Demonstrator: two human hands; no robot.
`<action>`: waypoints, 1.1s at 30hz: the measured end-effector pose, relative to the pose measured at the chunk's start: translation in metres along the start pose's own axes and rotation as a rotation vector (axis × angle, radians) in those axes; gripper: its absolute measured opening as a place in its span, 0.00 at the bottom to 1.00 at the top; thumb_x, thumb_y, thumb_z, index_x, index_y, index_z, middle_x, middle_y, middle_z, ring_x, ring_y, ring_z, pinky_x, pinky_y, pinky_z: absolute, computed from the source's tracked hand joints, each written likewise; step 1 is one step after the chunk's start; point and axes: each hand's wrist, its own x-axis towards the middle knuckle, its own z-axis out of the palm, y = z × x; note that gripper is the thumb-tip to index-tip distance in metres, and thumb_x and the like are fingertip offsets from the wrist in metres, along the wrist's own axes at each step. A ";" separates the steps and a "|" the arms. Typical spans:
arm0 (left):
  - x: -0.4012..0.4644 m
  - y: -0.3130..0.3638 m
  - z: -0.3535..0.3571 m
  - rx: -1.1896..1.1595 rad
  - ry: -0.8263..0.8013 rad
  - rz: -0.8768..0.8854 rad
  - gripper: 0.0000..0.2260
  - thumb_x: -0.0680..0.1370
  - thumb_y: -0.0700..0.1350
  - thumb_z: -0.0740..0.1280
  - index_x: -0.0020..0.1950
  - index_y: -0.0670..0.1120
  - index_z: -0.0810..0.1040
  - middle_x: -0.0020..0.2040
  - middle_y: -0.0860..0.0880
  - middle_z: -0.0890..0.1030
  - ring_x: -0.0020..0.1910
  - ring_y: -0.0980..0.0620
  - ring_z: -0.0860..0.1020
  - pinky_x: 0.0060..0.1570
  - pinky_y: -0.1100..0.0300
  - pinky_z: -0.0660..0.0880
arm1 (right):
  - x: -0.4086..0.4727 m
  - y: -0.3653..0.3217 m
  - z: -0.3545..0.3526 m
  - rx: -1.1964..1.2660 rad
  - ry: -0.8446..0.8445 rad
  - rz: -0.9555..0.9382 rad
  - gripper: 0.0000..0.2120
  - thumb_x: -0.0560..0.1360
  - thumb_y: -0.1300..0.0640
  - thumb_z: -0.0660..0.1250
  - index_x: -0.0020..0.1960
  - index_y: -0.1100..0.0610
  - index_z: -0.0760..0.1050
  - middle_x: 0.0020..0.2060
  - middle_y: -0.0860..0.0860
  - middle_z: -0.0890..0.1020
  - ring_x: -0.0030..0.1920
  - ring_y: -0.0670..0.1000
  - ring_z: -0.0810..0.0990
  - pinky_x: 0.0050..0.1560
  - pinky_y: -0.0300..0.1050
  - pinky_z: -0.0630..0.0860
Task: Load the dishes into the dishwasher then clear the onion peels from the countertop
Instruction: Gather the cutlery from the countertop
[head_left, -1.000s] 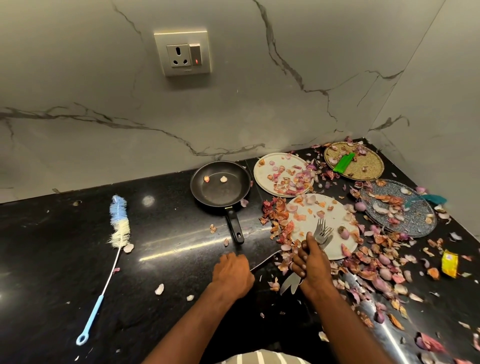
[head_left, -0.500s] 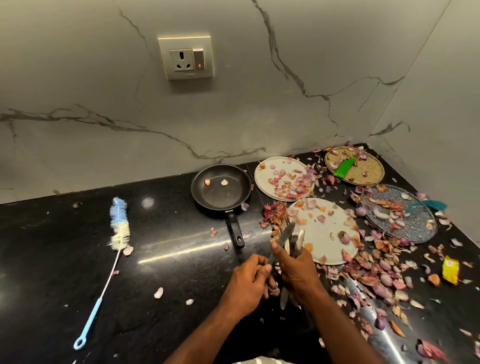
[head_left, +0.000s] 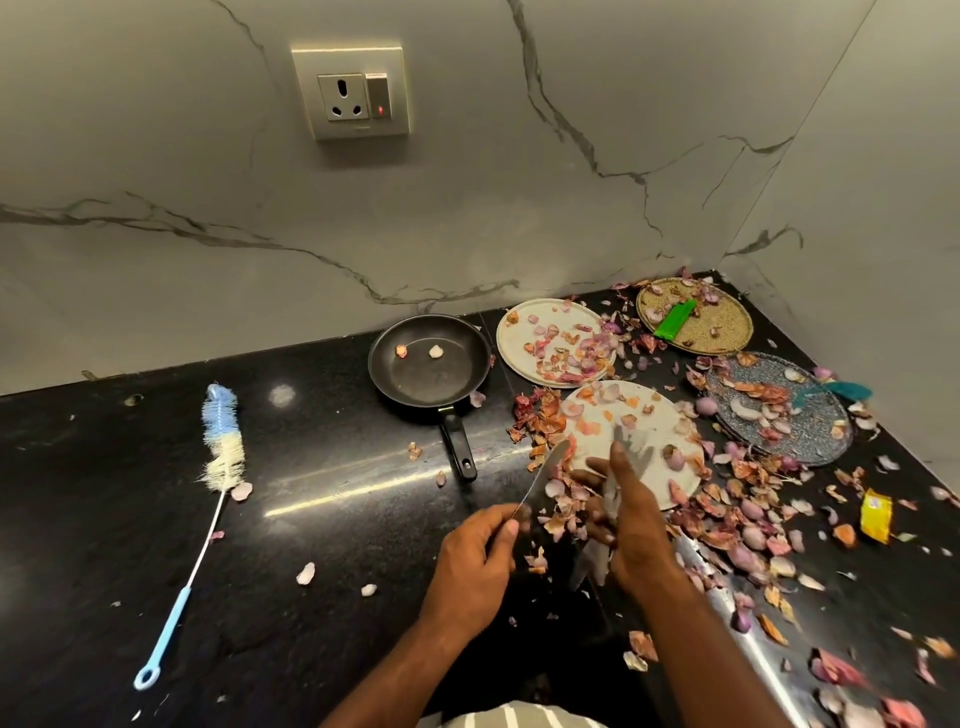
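Knife (head_left: 543, 480) pinched at its handle end by my left hand (head_left: 475, 564), blade angled toward the near plate (head_left: 657, 423). My right hand (head_left: 631, 525) grips blurred forks (head_left: 631, 457). Peels (head_left: 727, 519) litter the countertop (head_left: 322, 509). I read no writing on the yellow packet (head_left: 876, 516).

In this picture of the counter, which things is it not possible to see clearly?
Head view:
- Cutlery in the right hand: motion blur; the count is unclear.
- Knife handle: hidden by the left hand.
- Dishwasher: outside the frame.
- Yellow packet: print too small.
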 end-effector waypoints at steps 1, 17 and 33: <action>0.003 0.004 0.003 0.057 0.004 0.066 0.14 0.85 0.43 0.64 0.67 0.55 0.81 0.54 0.59 0.82 0.51 0.63 0.80 0.53 0.68 0.75 | -0.005 0.004 0.005 -0.041 -0.062 0.022 0.33 0.73 0.33 0.72 0.61 0.62 0.78 0.50 0.56 0.86 0.29 0.46 0.68 0.21 0.37 0.64; -0.003 0.011 0.030 -0.061 -0.283 0.115 0.12 0.82 0.47 0.70 0.64 0.60 0.81 0.59 0.61 0.83 0.58 0.60 0.82 0.58 0.54 0.81 | -0.033 -0.003 -0.030 0.452 0.074 0.066 0.20 0.82 0.41 0.63 0.40 0.54 0.70 0.27 0.48 0.59 0.21 0.45 0.55 0.19 0.38 0.56; -0.067 0.035 0.122 -0.465 -0.766 -0.474 0.22 0.78 0.63 0.63 0.37 0.45 0.76 0.26 0.47 0.74 0.21 0.53 0.72 0.22 0.62 0.69 | -0.201 0.052 -0.073 0.330 0.114 0.313 0.44 0.71 0.19 0.53 0.66 0.53 0.79 0.37 0.53 0.77 0.32 0.52 0.76 0.30 0.42 0.76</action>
